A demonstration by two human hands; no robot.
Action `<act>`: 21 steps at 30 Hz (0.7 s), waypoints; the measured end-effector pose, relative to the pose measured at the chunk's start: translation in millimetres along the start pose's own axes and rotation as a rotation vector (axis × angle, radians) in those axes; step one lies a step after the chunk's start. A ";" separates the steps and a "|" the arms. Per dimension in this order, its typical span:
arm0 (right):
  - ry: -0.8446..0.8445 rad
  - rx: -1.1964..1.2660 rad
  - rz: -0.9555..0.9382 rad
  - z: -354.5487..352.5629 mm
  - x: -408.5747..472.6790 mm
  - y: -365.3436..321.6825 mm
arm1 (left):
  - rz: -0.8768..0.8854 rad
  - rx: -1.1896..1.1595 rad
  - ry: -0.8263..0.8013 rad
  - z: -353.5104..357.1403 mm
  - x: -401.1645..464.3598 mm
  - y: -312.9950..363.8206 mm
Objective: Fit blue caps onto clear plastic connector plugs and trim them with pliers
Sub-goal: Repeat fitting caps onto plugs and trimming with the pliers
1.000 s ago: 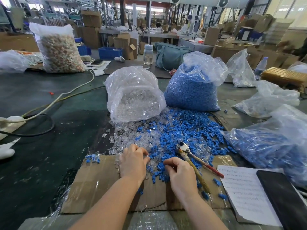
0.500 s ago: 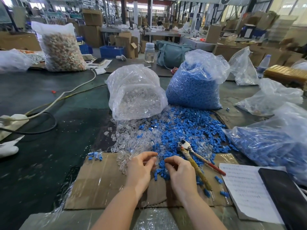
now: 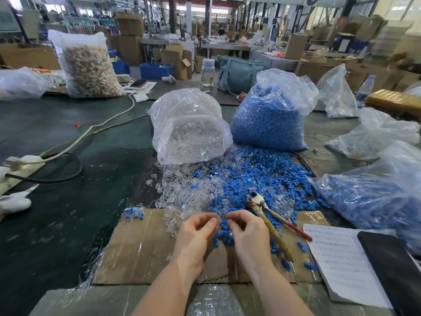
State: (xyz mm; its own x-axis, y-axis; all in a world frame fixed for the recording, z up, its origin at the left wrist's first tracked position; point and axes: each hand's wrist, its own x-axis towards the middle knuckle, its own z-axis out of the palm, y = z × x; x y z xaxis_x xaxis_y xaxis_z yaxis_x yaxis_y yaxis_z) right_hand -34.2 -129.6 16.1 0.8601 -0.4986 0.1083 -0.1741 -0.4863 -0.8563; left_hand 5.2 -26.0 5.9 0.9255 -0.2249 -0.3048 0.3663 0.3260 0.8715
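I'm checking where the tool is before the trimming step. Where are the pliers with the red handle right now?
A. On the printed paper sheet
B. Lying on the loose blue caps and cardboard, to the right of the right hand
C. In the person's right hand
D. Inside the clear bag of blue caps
B: the red-handled pliers lie untouched on the loose blue plastic caps and flat cardboard sheet, just right of the right hand.
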 end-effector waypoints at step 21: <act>0.038 -0.050 -0.068 -1.6 1.7 1.4 | 0.136 0.265 0.098 14.6 -3.8 1.7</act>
State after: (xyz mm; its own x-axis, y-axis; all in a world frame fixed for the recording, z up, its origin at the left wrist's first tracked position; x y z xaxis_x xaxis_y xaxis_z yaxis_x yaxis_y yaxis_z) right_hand -33.8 -132.3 15.9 0.8522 -0.4895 0.1848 -0.1406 -0.5546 -0.8202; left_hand 0.8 -38.0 14.1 0.9739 -0.1023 -0.2025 0.2121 0.0936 0.9728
